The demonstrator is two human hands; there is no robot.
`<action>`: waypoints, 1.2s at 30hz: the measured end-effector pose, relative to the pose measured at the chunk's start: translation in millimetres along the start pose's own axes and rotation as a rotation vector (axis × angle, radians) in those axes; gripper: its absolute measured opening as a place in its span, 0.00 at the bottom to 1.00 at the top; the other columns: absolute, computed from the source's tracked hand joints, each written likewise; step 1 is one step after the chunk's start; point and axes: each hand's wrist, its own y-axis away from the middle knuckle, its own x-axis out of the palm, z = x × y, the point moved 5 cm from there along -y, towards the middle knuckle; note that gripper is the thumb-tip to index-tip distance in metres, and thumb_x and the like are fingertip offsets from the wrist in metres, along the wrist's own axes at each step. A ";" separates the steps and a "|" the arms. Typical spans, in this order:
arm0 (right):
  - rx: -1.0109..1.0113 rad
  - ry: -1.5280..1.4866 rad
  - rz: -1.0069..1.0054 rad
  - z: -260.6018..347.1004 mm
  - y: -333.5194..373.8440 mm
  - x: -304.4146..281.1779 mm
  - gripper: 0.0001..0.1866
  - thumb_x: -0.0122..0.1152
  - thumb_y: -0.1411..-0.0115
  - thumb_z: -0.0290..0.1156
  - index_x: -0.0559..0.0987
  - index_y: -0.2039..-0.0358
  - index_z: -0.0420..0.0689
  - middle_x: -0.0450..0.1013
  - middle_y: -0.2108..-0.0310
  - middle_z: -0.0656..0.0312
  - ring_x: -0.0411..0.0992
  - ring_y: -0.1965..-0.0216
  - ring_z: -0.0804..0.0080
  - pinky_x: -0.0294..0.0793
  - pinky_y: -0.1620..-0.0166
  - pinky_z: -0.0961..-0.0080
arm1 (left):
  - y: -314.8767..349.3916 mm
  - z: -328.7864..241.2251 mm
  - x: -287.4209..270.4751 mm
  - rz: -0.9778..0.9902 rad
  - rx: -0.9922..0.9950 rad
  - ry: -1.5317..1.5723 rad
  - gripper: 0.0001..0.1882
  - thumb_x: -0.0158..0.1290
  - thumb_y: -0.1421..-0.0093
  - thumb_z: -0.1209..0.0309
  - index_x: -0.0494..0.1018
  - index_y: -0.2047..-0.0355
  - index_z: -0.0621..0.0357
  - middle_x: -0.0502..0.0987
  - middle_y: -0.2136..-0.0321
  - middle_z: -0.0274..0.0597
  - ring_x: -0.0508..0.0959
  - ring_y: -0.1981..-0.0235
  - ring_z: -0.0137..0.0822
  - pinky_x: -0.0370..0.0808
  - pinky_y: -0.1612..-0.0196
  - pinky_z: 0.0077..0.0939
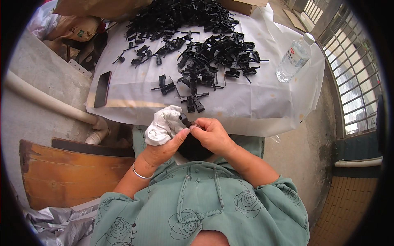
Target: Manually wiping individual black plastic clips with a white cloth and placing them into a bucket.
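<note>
My left hand [165, 130] wears a white glove over the fingers, while its thumb is bare. It is closed around a small black plastic part [185, 119] just off the table's near edge. At the part's right end my right hand [212, 134], bare, pinches with thumb and forefinger; whatever is between those fingertips is too small to make out. A few similar black parts [191, 103] with thin rods lie on the table just beyond my hands. Farther back they form a large heap [217, 53].
A pale plastic sheet covers the table [254, 106]. A dark phone [102, 89] lies at its left edge, and a clear water bottle [293, 59] stands at the right. At the back is a cardboard box [242, 5]. Wooden boards [69, 176] and a white pipe [49, 98] are on the left.
</note>
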 end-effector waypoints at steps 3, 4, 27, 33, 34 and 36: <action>0.064 -0.088 0.100 9.2 8.3 4.8 0.12 0.53 0.42 0.34 0.71 0.77 0.39 0.62 0.83 0.73 0.61 0.79 0.87 0.60 0.78 0.81 | 3.2 7.3 1.9 0.150 -0.206 -0.073 0.13 0.52 0.43 0.76 0.65 0.58 0.62 0.70 0.70 0.34 0.69 0.73 0.21 0.70 0.68 0.16; -0.100 -0.056 0.095 16.8 12.1 5.1 0.11 0.55 0.43 0.33 0.71 0.77 0.39 0.63 0.84 0.71 0.61 0.80 0.84 0.60 0.79 0.80 | 2.7 13.6 2.1 0.149 -0.207 -0.072 0.13 0.52 0.43 0.76 0.65 0.58 0.62 0.70 0.70 0.34 0.69 0.73 0.21 0.70 0.68 0.16; -0.427 0.223 -0.065 21.9 7.5 -1.7 0.13 0.48 0.39 0.30 0.67 0.79 0.37 0.62 0.85 0.56 0.57 0.83 0.70 0.61 0.77 0.74 | 0.9 -12.1 16.2 0.204 0.084 -0.534 0.15 0.50 0.50 0.77 0.71 0.60 0.66 0.75 0.66 0.52 0.76 0.64 0.46 0.72 0.59 0.30; -0.261 0.036 -0.079 -3.1 1.6 8.0 0.14 0.47 0.38 0.32 0.69 0.78 0.38 0.62 0.85 0.64 0.58 0.80 0.80 0.63 0.75 0.78 | 8.9 -3.6 20.5 0.197 0.107 -0.630 0.16 0.51 0.51 0.78 0.70 0.59 0.68 0.74 0.64 0.54 0.75 0.63 0.49 0.72 0.59 0.32; -0.208 -0.049 -0.064 -6.2 1.1 9.6 0.14 0.47 0.37 0.32 0.70 0.77 0.38 0.62 0.84 0.67 0.58 0.79 0.82 0.63 0.74 0.79 | 11.0 -2.8 20.7 0.191 0.119 -0.666 0.16 0.51 0.51 0.78 0.70 0.59 0.68 0.74 0.63 0.54 0.75 0.63 0.48 0.72 0.58 0.32; -0.198 -0.091 -0.019 -7.0 1.5 8.7 0.13 0.47 0.37 0.32 0.70 0.76 0.38 0.64 0.83 0.67 0.58 0.78 0.81 0.64 0.73 0.79 | 13.8 -0.6 20.2 0.161 0.078 -0.556 0.16 0.51 0.49 0.78 0.69 0.58 0.68 0.74 0.64 0.51 0.75 0.64 0.44 0.72 0.58 0.30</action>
